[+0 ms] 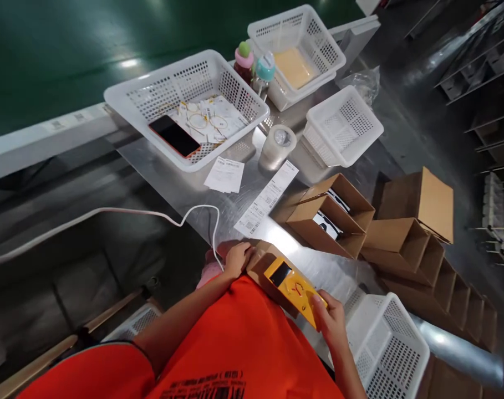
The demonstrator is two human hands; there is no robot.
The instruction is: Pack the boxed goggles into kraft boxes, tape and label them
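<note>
My right hand (330, 314) grips the lower end of a yellow handheld device (295, 289) with a dark screen. The device lies over a brown cardboard box (262, 263) close to my body. At the box's left end is my left hand (237, 259), its fingers bent round the edge. A white cable (197, 206) runs beside that hand. Ahead on the metal table lie a strip of printed labels (267, 199) and a few small label sheets (225, 175). A roll of clear tape (279, 145) stands behind the strip.
A white basket (131, 97) holds a phone (174, 136) and papers. More white baskets (343, 124) and two bottles (263, 69) stand behind. Open cardboard boxes (401, 238) line the right, with another basket (418, 349) at the lower right.
</note>
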